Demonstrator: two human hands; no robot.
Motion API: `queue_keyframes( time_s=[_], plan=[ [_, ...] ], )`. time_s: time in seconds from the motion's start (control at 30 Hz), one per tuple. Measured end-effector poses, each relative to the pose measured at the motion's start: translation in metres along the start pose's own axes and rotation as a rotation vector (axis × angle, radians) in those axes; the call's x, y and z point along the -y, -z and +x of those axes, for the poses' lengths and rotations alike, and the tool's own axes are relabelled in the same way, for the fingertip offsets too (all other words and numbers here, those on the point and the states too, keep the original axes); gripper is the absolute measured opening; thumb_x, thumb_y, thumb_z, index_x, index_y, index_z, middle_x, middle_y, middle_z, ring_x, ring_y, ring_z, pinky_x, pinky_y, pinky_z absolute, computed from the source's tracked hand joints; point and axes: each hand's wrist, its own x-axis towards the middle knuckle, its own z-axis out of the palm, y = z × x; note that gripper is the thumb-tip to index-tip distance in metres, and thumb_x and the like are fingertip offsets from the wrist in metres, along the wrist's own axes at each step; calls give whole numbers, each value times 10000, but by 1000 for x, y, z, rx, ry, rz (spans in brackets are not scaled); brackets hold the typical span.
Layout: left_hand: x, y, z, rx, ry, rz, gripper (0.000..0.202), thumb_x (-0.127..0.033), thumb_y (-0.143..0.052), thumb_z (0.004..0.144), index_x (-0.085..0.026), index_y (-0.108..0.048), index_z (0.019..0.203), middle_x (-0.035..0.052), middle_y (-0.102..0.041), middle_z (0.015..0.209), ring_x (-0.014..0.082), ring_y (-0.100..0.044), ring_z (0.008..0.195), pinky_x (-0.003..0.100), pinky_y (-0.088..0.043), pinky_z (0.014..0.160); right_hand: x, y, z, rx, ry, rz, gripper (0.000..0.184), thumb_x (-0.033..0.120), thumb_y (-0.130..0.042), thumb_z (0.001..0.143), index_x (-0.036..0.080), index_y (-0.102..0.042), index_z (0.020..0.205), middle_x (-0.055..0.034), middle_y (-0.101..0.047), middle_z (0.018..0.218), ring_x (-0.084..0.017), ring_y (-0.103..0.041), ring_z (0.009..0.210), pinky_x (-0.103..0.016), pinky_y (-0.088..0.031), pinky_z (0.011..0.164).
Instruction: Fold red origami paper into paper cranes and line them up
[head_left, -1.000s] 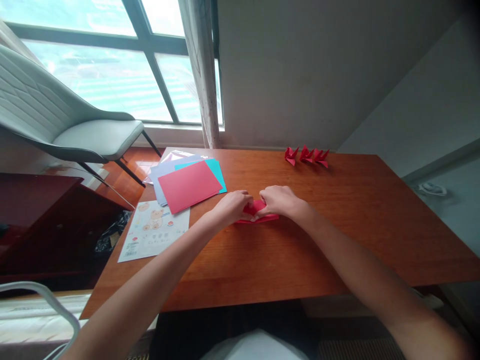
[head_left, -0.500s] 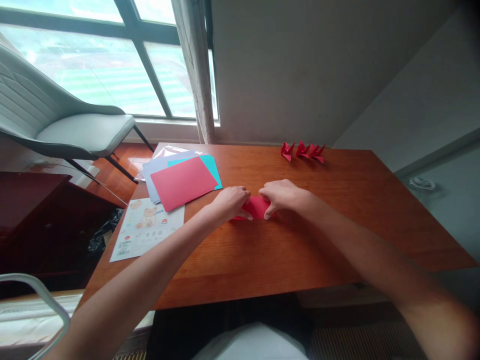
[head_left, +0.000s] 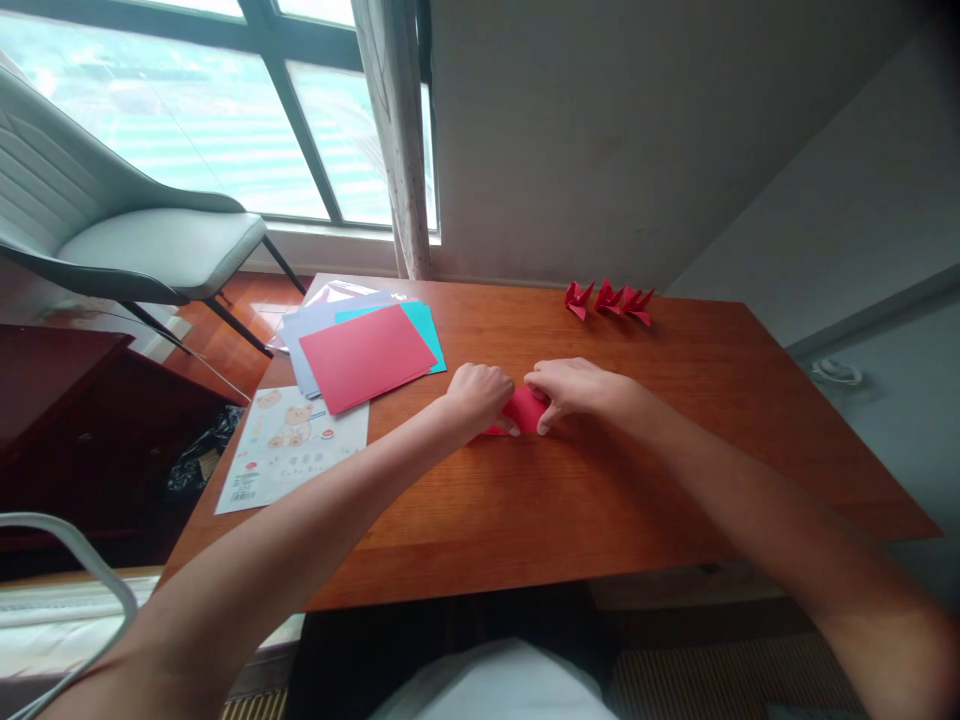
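A folded piece of red paper [head_left: 526, 411] lies on the wooden table between my two hands. My left hand [head_left: 482, 395] grips its left part, thumb along the near edge and fingers curled over the far side. On the right end, my right hand [head_left: 568, 388] pinches the paper between thumb and fingers. Both hands cover much of the paper, so its full shape is hidden. Beyond my right hand, three red folded paper figures [head_left: 609, 299] stand in a row near the table's far edge.
Sheets of red paper [head_left: 367, 358] lie over turquoise sheets [head_left: 427, 335] and bluish-grey ones [head_left: 298, 345] at the table's left. A white sheet with bear pictures [head_left: 289, 445] lies nearer me. A chair [head_left: 161, 250] stands by the window, left of the table [head_left: 465, 530].
My left hand has shifted a little to the right along the red paper, covering more of it. My right hand keeps its hold. The camera view has moved slightly.
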Motion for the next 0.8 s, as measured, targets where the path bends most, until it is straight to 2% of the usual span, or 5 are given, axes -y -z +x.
queue_keyframes(
  time_s=[0.17, 0.27, 0.4, 0.6, 0.8],
  plan=[
    [25, 5, -11, 37, -214, 45, 498, -558, -815, 680, -165, -692, 961, 120, -689, 1009, 275, -673, 884, 281, -390, 606, -7, -2, 1, 39, 37, 21, 451, 548, -866, 563, 247, -633, 805, -46, -634, 884, -222, -588, 775, -305, -311, 571],
    [42, 8, -18, 46, -344, 28, 481, -580, -774, 720, -200, -658, 989, 70, -654, 1038, 225, -630, 896, 271, -371, 618, -9, 0, 2, 94, 49, 26, 474, 586, -833, 584, 244, -611, 826, -41, -626, 923, -220, -583, 809, -300, -313, 567],
    [59, 6, -22, -12, -461, 25, 500, -597, -757, 730, -219, -638, 1035, 56, -627, 1039, 224, -575, 937, 273, -366, 670, -8, 3, 0, 115, 51, 46, 458, 576, -813, 609, 241, -584, 819, -38, -616, 942, -218, -573, 830, -297, -317, 575],
    [73, 2, -31, -50, -521, -15, 504, -579, -713, 784, -244, -602, 1144, 51, -606, 1101, 227, -557, 987, 278, -381, 719, -9, 1, -2, 84, 52, 77, 460, 571, -822, 604, 241, -554, 781, -38, -609, 911, -211, -555, 795, -300, -310, 570],
    [76, 4, -39, -25, -468, -85, 685, -671, -767, 663, -244, -581, 1166, 62, -576, 1187, 237, -578, 993, 272, -402, 728, -12, -3, 0, 44, 69, 112, 431, 530, -846, 581, 245, -572, 751, -28, -598, 857, -202, -543, 759, -314, -304, 570]
  ],
)
